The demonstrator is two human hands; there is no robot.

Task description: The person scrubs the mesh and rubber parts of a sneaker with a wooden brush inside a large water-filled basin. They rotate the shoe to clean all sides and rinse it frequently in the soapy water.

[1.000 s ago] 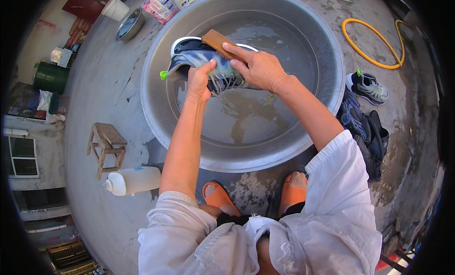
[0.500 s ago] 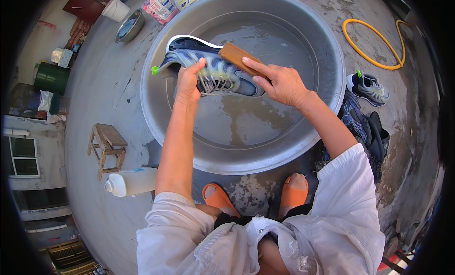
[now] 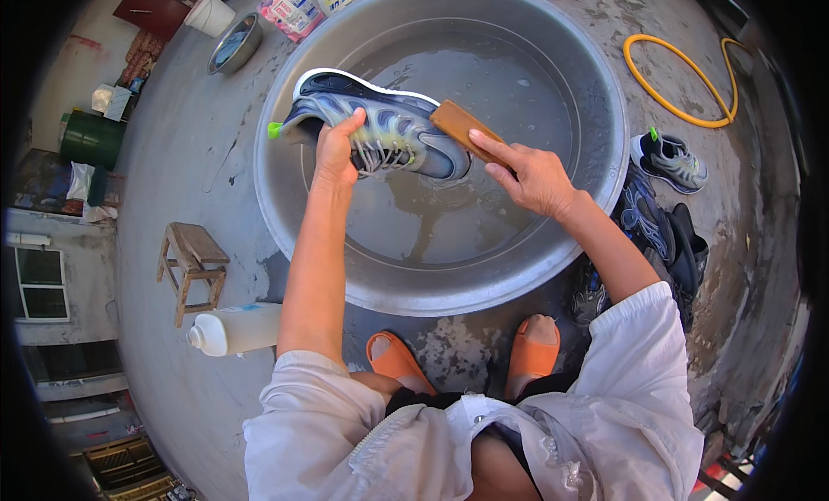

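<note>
Over a wide grey metal tub (image 3: 380, 301) of murky water, I hold a grey-blue sneaker (image 3: 406, 130) with a white sole edge and a green heel tab. My left hand (image 3: 335, 151) is closed on its side by the laces, the toe pointing right. My right hand (image 3: 531, 175) grips a brown scrubbing brush (image 3: 466, 126), wooden-looking, whose far end lies against the shoe's sole edge near the toe. The brush's bristles are hidden from this side.
Right of the tub stand another sneaker (image 3: 673, 162) and a heap of dark shoes (image 3: 665, 233). A yellow hose (image 3: 682, 121) curls beyond. On the left are a wooden stool (image 3: 192, 264) and a white bottle (image 3: 233, 328). A metal basin (image 3: 235, 45) and detergent packs (image 3: 292, 11) stand behind.
My right hand and the brush have moved right and slightly down, along the shoe toward the toe. The shoe has shifted a little left and tilted, its toe slightly lower.
</note>
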